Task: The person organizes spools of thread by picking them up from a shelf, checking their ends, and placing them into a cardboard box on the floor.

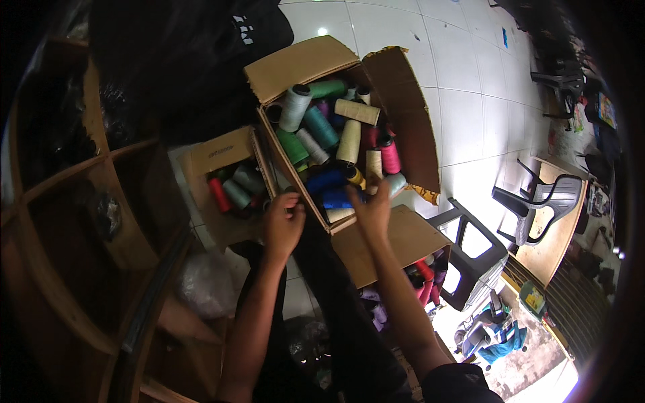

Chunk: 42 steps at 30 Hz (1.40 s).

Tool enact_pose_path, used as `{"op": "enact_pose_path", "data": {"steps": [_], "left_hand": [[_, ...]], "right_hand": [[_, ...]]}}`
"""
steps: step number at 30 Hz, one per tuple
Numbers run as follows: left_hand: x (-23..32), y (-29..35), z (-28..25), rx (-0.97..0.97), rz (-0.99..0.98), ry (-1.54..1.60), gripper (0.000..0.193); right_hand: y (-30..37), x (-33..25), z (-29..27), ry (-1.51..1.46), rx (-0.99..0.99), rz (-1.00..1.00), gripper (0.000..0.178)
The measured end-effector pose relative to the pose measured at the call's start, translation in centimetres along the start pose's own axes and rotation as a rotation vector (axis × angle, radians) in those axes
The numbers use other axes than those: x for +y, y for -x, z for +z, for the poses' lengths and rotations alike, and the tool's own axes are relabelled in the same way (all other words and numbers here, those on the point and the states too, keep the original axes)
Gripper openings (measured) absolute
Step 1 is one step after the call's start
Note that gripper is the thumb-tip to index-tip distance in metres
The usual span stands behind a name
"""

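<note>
An open cardboard box [402,101] holds a jumble of thread spools, among them a teal spool [320,127], a pale cream spool [349,141] and a pink spool [390,156]. My right hand [371,213] reaches over its near edge, thumb and fingers apart, close to a blue spool [341,198]. No spool is visibly gripped there. Between this box and a smaller carton [222,151] on the left is my left hand [283,225], its fingers curled in. Whatever those fingers hold, if anything, is hidden. A red spool [219,195] lies in the smaller carton beside grey-green ones.
Wooden shelving with compartments [101,161] stands at left, above a clear plastic bag [207,285]. Beneath the box's near flap, more spools [423,282] show. A dark plastic stool [463,252] is close on the right; a black chair [544,205] stands farther off. White tiles [463,121] cover the floor.
</note>
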<state>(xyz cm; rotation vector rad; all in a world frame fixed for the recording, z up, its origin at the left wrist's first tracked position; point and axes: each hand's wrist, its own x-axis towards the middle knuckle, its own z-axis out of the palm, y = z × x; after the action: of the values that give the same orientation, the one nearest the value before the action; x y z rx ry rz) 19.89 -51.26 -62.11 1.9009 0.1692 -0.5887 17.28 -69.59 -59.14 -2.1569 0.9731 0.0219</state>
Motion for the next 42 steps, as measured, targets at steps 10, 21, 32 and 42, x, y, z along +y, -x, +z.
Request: {"op": "enact_pose_path", "data": {"steps": [10, 21, 32, 42], "left_hand": [[3.6, -2.9, 10.4, -0.089, 0.186, -0.167, 0.044], [2.2, -1.7, 12.5, -0.348, 0.374, -0.956, 0.075], [1.8, -3.4, 16.6, -0.105, 0.786, -1.475, 0.043], [3.9, -1.6, 11.8, -0.342, 0.456, -1.288, 0.060]], "right_hand": [[-12.1, 7.6, -1.9, 0.297, -0.236, -0.067, 0.127], [-10.9, 7.7, -4.2, 0.255, -0.153, -0.109, 0.098], [-3.0, 10.7, -7.4, -0.918, -0.278, 0.814, 0.050], [-5.0, 8.3, -4.7, -0.891, -0.148, 0.799, 0.051]]}}
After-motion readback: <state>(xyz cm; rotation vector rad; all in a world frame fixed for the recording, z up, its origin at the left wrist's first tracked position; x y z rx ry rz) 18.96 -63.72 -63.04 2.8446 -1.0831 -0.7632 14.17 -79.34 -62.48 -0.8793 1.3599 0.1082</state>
